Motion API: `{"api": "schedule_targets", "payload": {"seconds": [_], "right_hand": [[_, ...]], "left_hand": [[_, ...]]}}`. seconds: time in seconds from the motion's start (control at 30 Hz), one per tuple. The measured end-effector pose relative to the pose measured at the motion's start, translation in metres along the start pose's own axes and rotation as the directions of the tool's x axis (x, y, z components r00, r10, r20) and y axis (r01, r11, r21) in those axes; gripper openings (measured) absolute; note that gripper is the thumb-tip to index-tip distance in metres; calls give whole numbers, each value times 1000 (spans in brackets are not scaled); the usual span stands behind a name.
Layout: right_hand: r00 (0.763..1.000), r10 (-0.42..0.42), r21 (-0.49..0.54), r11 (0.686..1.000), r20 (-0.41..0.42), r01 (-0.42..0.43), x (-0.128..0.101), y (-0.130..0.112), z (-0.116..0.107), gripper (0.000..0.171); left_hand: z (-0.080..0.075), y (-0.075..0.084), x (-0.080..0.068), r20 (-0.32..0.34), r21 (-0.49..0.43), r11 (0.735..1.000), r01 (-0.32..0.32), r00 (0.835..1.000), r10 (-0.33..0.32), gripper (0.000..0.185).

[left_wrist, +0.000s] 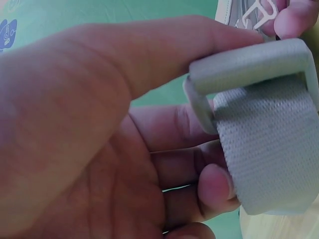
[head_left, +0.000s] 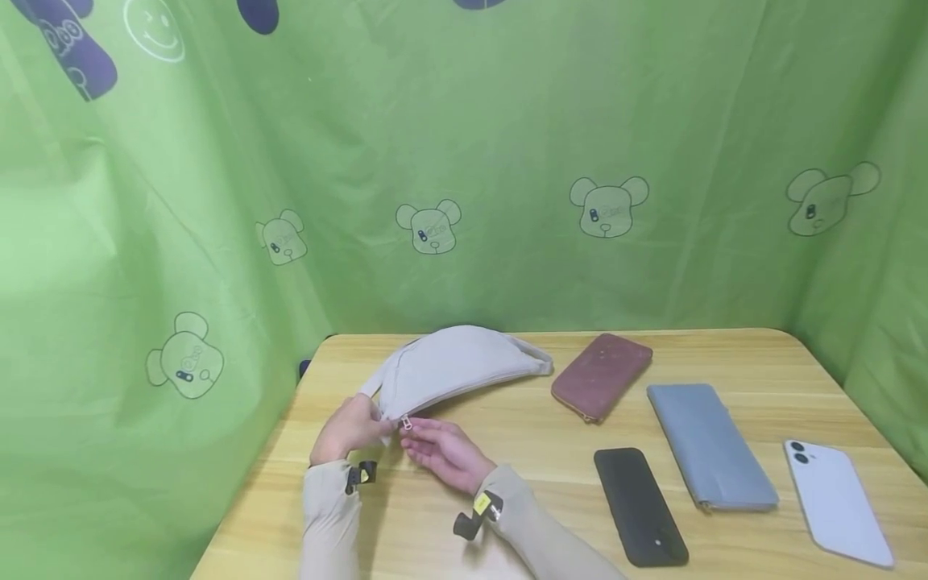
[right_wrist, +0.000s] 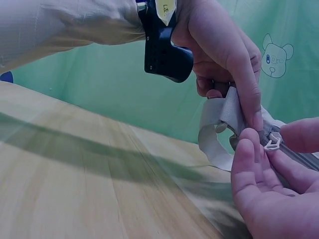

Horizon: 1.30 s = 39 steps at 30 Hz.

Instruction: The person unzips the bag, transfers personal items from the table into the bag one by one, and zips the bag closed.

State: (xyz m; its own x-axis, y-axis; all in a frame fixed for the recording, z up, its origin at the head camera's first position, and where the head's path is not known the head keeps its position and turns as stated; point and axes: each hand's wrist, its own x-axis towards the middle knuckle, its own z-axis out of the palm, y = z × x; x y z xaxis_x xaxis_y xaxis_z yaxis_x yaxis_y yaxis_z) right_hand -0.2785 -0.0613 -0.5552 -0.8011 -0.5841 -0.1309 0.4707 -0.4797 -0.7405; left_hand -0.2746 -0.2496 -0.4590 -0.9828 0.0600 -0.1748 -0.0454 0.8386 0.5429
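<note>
A pale grey waist bag (head_left: 457, 362) lies toward the back left of the table, its zipper running along the near edge. At its left end my left hand (head_left: 351, 431) grips the bag by the strap end, thumb on top and fingers beneath. A fabric-covered buckle loop (left_wrist: 249, 64) and the woven strap (left_wrist: 271, 144) show close up in the left wrist view. My right hand (head_left: 449, 455) is at the same end, thumb and index finger pinching at the metal zipper pull (right_wrist: 273, 141). Its other fingers lie loosely bent below the bag's edge.
Right of the bag lie a maroon zip pouch (head_left: 603, 377) and a blue-grey zip pouch (head_left: 710, 447). A black phone (head_left: 641, 507) lies nearer the front, and a white phone (head_left: 839, 503) at the far right. Green printed curtains (head_left: 507, 266) surround the wooden table (head_left: 522, 499).
</note>
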Motion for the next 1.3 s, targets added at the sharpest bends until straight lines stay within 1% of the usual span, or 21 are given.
{"api": "schedule_targets", "payload": {"seconds": [0.23,0.47,0.7,0.87,1.0,1.17,1.3], "right_hand": [[999,5,-4,1000,-33,-5,-1,1,1,37],[999,8,-20,1000,-45,-9,-1,0,1,41],[993,-21,-14,1000,-117,20,1,3,1,30],[987,-32,-20,999,-157,29,2,4,1,27],[983,-36,-31,999,-183,31,2,3,1,25],[980,-49,-34,998,-193,44,2,2,0,28],[977,-54,-28,998,-205,49,2,1,-1,28]], "left_hand": [[-1,0,1,9,-8,1000,-3,1000,3,26],[-1,2,0,15,-3,1000,-4,1000,4,26],[-1,4,-1,23,4,1000,-13,1000,13,25],[-1,2,-1,23,4,1000,-19,1000,18,25],[0,3,-2,30,-2,999,-37,999,37,30],[0,2,-1,32,9,998,-60,998,60,39],[-1,2,-2,37,8,998,-67,997,67,41]]}}
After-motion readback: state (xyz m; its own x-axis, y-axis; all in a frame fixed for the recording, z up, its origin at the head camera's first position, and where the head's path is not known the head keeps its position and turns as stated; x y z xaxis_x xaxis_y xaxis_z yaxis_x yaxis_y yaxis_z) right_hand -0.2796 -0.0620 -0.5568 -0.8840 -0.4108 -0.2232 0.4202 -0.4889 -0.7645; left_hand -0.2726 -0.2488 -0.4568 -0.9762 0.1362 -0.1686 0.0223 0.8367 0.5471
